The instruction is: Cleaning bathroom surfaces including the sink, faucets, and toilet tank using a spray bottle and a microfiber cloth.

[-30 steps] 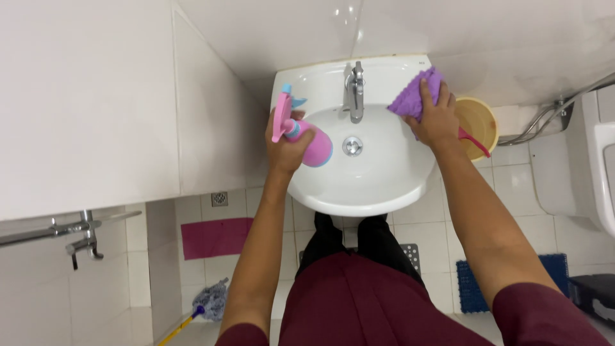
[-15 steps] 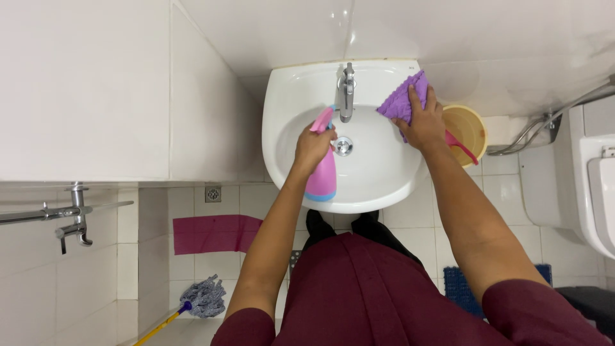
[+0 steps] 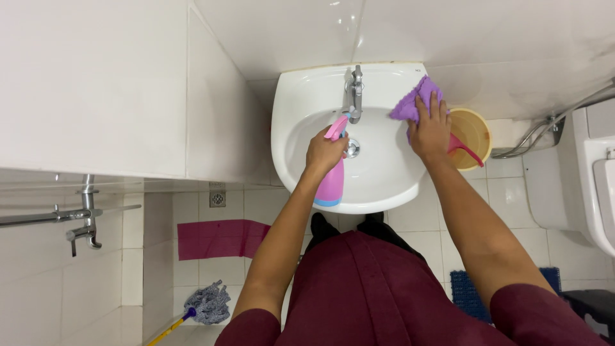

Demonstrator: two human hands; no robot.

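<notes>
- Our left hand (image 3: 325,152) grips a pink spray bottle (image 3: 333,173) over the white sink (image 3: 378,192), nozzle toward the tap (image 3: 354,95).
- Our right hand (image 3: 430,128) presses flat on a purple cloth (image 3: 413,102) at the sink's back right edge (fingers spread).
- Wiping looks underway; most of the basin seems left.

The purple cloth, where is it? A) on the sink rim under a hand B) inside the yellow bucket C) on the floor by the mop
A: the right hand presses the purple cloth on the rim of the sink.
</notes>
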